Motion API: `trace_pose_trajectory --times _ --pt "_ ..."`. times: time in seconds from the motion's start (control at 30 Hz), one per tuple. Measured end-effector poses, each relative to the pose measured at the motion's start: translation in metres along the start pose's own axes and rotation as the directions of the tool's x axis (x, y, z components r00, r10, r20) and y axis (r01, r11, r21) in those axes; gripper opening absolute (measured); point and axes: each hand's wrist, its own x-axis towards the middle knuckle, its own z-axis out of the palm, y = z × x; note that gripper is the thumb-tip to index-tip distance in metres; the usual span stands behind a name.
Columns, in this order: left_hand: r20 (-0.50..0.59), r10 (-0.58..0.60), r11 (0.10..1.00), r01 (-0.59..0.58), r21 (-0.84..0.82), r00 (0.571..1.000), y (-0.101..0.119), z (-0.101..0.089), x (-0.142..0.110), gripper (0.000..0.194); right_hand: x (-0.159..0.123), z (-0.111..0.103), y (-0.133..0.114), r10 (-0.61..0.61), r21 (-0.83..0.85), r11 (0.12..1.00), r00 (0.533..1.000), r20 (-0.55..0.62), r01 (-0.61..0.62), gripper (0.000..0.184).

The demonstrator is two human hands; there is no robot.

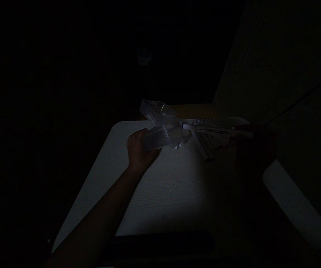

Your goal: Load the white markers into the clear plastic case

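A clear plastic case (160,137) with its lid (156,109) swung up is gripped at its near left end by my left hand (138,149), fingers closed round it. Deep shadow covers my right hand (257,149) on the right; its fingers are hard to see. From it a white marker pen (213,130) with a blue end points left, its tip close to the case's far right end. Under and behind that pen, several more white markers (203,145) lie in a loose fan on the table.
The pale tabletop (160,190) has rounded corners. A dark bar-like shape (160,243) runs along its near edge. At the right rises a dim wall (289,67) with a thin cable (297,102) across it. Most surroundings are too dark to make out.
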Motion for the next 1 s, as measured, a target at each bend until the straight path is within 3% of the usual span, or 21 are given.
trace_pose_trajectory --times 0.17,0.3,0.4,0.47,0.63,0.77,1.0 --pt "0.026 0.046 0.999 -0.046 0.009 0.999 0.001 -0.003 0.002 0.071 -0.011 0.004 0.013 -0.035 0.006 0.999 0.987 0.156 0.035 0.023" --pt "0.067 0.023 1.000 -0.024 0.012 0.997 0.003 -0.004 0.003 0.073 -0.020 0.010 0.023 -0.125 0.181 0.979 0.982 0.141 0.099 0.032" --pt "0.068 0.037 0.999 -0.039 0.029 0.997 0.004 -0.004 0.003 0.072 -0.022 0.012 0.028 -0.045 0.260 0.965 0.988 0.145 0.006 0.039" --pt "0.049 0.060 0.998 -0.061 0.027 0.997 0.004 -0.004 0.003 0.072 -0.021 0.012 0.031 -0.016 0.258 0.966 0.985 0.174 -0.030 0.041" --pt "0.059 0.060 0.997 -0.062 0.036 0.996 0.006 -0.004 0.004 0.072 -0.016 0.010 0.026 -0.083 0.143 0.989 0.957 0.279 0.044 0.040" --pt "0.060 0.064 0.998 -0.065 0.020 0.996 0.006 -0.004 0.005 0.070 -0.021 0.016 0.021 -0.051 0.072 0.997 0.952 0.303 0.031 0.039" --pt "0.061 0.088 0.996 -0.090 0.026 0.994 0.005 -0.003 0.004 0.071 -0.032 0.028 0.032 -0.007 0.196 0.978 0.921 0.391 -0.076 0.038"
